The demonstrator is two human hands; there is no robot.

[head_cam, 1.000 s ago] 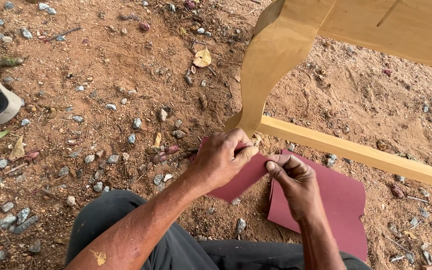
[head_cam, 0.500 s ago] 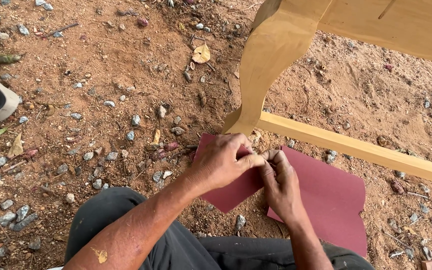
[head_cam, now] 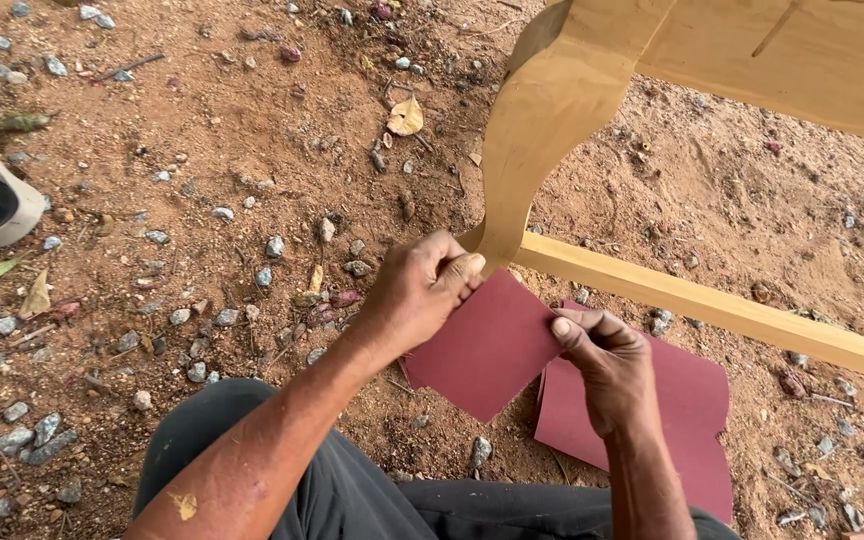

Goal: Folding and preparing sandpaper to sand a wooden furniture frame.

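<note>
Just beyond the grip, the curved wooden leg (head_cam: pixel 537 130) and the cross rail (head_cam: pixel 712 305) block the way forward and to the right. Below the held red sheet (head_cam: pixel 487 345) lies stony dirt ground (head_cam: pixel 252 180), open and passable to the left. A larger red sheet (head_cam: pixel 687 410) covers the ground under the right hand (head_cam: pixel 607 365). Behind, the person's dark-trousered legs (head_cam: pixel 352 495) close the path.

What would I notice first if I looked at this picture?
Probably the dark red sheet in the middle, held up between the left hand at its top corner and the right hand at its right edge. A bigger dark red sheet lies on the dirt ground under the right hand. Just behind them stands a curvy pale wooden leg, with a straight rail running off to the right.
</note>
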